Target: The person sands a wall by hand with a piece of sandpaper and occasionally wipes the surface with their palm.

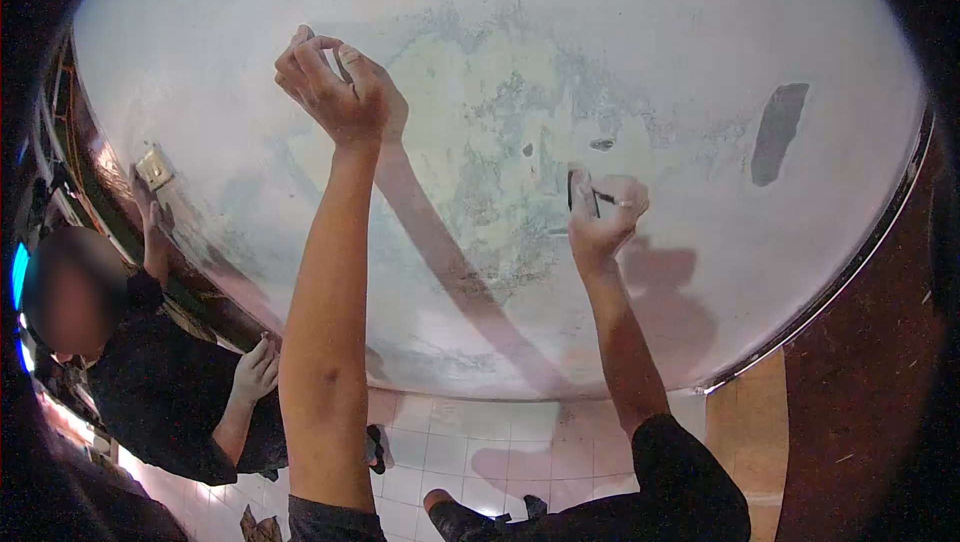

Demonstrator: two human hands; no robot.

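Observation:
Both my arms reach out to a pale wall (pixel 680 42) with worn, patchy plaster. High on the left, my left hand (pixel 335 87) is closed with its fingers curled, close to the wall; a small dark sliver shows by the thumb, and I cannot make out what it holds. Lower and to the right, my right hand (pixel 612 214) grips a thin, dark, flat scraper (pixel 574 192). Its edge is against or very near the wall, beside the rough grey and yellowish patch (pixel 500 142). Just above that hand lies a small dark chipped spot (pixel 601 144).
At the left a person in dark clothes (pixel 170 382) stands close to the wall, one hand raised near a wall switch plate (pixel 154 169). A dark grey patch (pixel 779 134) marks the right side. Below are white floor tiles (pixel 450 452) and a brown surface (pixel 860 372).

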